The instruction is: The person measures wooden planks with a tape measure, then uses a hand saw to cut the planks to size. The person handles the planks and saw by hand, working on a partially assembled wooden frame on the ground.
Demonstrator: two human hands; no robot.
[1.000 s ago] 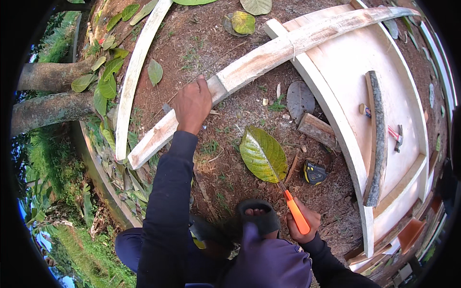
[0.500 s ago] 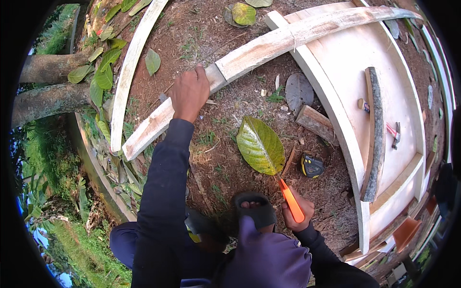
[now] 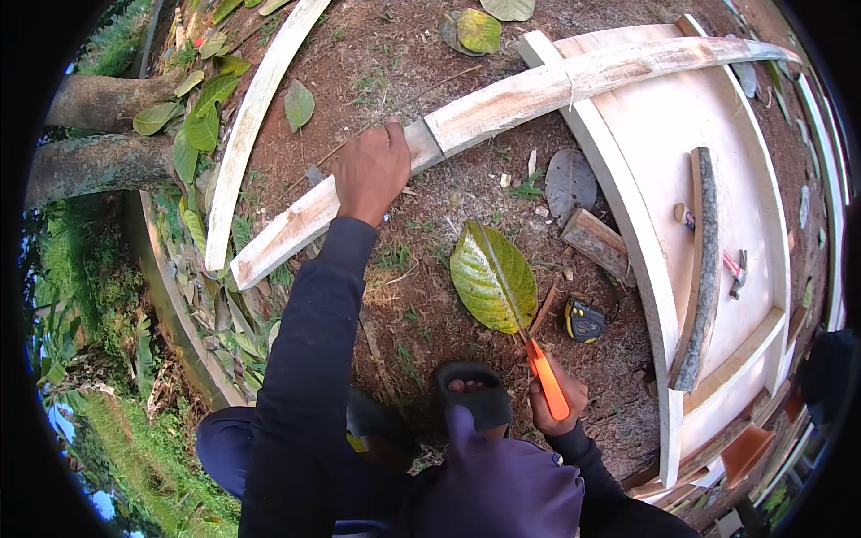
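Observation:
My left hand (image 3: 375,172) grips a long pale wooden plank (image 3: 502,105) from above, left of a dark crosswise line on it. The plank's right part lies across a pale wooden panel with raised edges (image 3: 628,202). My right hand (image 3: 558,399) is closed around the orange handle (image 3: 549,381) of a handsaw, low in front of me. Its thin blade appears nearly edge-on, running up past a large green-yellow leaf (image 3: 493,278) toward the dark line. Where the blade's tip ends is hard to make out.
A black-and-yellow tape measure (image 3: 584,320) lies right of the leaf, near a short wood offcut (image 3: 599,244). On the panel are a bark-edged strip (image 3: 700,278) and a hammer (image 3: 737,273). Another long plank (image 3: 260,125) lies at left, near tree trunks (image 3: 108,170). My sandalled foot (image 3: 475,394) is below.
The view has shifted slightly, so the plank, panel and leaf appear a little lower and to the right. Both hands keep their holds on the plank and the saw handle.

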